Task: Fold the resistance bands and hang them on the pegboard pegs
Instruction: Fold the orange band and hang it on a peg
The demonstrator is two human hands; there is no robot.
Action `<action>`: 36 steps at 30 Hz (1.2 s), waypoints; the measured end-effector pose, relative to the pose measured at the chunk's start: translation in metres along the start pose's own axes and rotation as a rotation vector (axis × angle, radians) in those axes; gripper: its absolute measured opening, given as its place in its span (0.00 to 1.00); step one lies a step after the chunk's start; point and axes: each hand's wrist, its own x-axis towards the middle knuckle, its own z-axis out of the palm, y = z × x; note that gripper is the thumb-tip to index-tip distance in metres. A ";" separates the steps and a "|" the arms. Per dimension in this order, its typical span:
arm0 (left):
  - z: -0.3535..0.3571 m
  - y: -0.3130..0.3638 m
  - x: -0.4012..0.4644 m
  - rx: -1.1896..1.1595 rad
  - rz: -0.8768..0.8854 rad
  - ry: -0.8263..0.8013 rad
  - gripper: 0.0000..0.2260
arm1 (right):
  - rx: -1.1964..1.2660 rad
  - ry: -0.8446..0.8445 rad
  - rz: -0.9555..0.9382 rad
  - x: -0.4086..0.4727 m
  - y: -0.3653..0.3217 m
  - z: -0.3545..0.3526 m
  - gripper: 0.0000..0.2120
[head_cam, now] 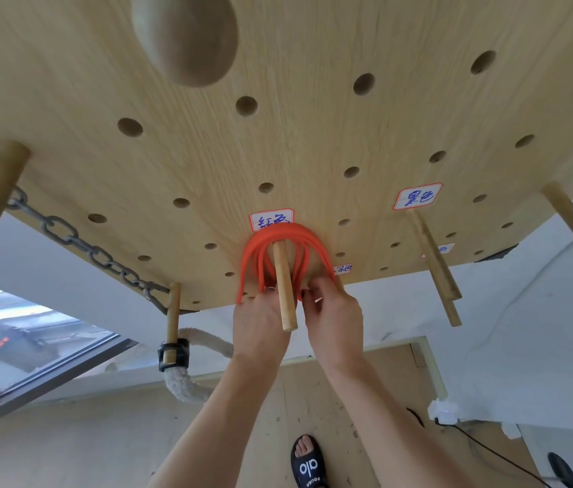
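Both hands' fingers (308, 294) grip looped orange tubing (287, 237) (rubbery) over round wooden peg (283, 287).

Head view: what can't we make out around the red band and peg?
- Red band lower ends: covered by left hand and right hand.
- Fingertip grip: fingers curl behind the peg.
- Small labels at the pegboard lower edge: too small, partly blocked.

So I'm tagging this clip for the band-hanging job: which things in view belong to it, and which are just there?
Part of the job:
red band
its peg
pegboard
left hand
right hand

Just there:
chain
white rope
black sandal
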 end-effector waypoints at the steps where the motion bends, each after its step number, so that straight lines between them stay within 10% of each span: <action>1: -0.001 0.001 0.000 0.009 0.005 0.005 0.17 | -0.020 -0.009 -0.006 0.000 -0.001 0.000 0.00; 36: 0.010 -0.003 0.000 -0.210 0.063 -0.042 0.05 | -0.354 -0.293 0.014 0.005 -0.018 -0.007 0.11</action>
